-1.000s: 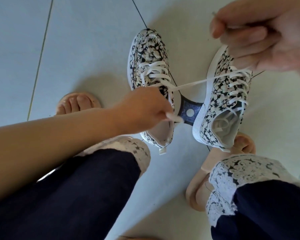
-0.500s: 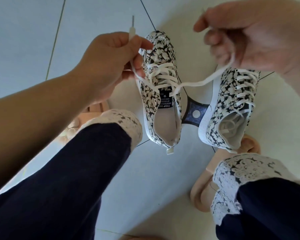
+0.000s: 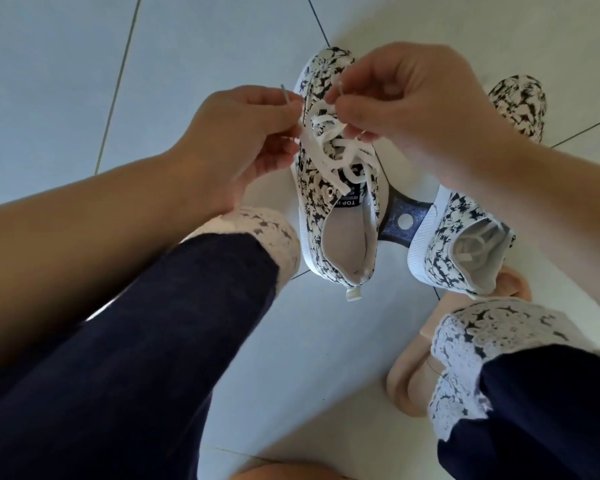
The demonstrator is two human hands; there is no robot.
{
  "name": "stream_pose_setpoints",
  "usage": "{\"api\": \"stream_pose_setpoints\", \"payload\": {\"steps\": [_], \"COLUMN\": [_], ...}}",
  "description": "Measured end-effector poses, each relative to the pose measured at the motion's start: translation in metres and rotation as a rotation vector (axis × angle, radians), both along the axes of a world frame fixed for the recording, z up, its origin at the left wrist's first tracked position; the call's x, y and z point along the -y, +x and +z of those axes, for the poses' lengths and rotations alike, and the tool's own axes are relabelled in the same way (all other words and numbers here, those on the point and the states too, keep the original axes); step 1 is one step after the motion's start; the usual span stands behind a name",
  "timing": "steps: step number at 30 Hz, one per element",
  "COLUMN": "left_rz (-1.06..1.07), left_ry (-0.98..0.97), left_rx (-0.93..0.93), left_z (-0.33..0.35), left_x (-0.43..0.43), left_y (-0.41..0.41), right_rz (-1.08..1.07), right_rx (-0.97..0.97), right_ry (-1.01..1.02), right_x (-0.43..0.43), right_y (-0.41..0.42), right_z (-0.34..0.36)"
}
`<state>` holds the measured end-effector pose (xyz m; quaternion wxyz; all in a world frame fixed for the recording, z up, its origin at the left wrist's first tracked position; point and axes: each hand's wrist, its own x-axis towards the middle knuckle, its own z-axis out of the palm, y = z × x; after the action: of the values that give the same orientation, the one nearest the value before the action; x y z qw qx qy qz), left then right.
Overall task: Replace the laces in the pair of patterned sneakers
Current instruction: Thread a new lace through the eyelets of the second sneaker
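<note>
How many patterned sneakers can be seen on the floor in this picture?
2. The middle sneaker lies under the left hand and right hand, which pinch its white lace. The right sneaker lies beside it, partly hidden by the right forearm.

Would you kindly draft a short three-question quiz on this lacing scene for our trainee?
1. True or false: the left hand and the right hand each pinch an end of the lace.
2. The hands work over: A. the sneaker showing its tongue label; B. the one beside the right forearm; C. neither.
3. Fill in: the lace is ___ in colour.
Key: 1 true; 2 A; 3 white.
</note>
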<state>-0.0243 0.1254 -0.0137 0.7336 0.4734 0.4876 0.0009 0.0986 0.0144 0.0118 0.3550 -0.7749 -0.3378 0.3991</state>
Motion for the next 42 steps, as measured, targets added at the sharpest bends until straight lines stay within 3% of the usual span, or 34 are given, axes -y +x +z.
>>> {"api": "stream_pose_setpoints", "payload": {"steps": [2, 6, 11, 14, 18, 22, 30, 35, 38, 42], "left_rz": [0.058, -0.079, -0.277, -0.163, 0.088, 0.152, -0.333, -0.55, -0.598, -0.623], "left_ry": [-0.041, -0.025, 0.367, 0.288, 0.034, -0.043, 0.373, 0.49, 0.548, 0.594], "left_rx": [0.092, 0.271, 0.17, 0.115, 0.107, 0.116, -0.051, -0.12, -0.157, -0.149], "left_z": [0.0, 0.007, 0.009, 0.004, -0.001, -0.004, -0.009, -0.013, -0.019, -0.026], "left_x": [0.0, 0.002, -0.001, -0.009, -0.021, -0.026, -0.019, 0.001, 0.01, 0.019], "left_y": [0.001, 0.003, 0.003, 0.0, -0.005, -0.008, -0.02, -0.021, -0.021, -0.018], "right_rz": [-0.033, -0.044, -0.013, 0.033, 0.457, 0.604, 0.835, 0.698, 0.588, 0.422], "right_rx": [-0.031, 0.002, 0.051, 0.089, 0.444, 0.595, 0.489, 0.567, 0.684, 0.666], "right_ry": [-0.001, 0.083, 0.135, 0.031, -0.219, -0.204, -0.112, -0.044, 0.014, 0.058], "right_x": [-0.002, -0.006, -0.004, 0.002, 0.012, 0.017, 0.049, 0.051, 0.051, 0.048], "right_y": [-0.002, -0.004, -0.007, -0.011, -0.022, -0.024, 0.0, -0.008, -0.014, -0.022], "right_z": [-0.004, -0.005, -0.006, -0.014, -0.029, -0.039, -0.032, -0.039, -0.049, -0.059]}}
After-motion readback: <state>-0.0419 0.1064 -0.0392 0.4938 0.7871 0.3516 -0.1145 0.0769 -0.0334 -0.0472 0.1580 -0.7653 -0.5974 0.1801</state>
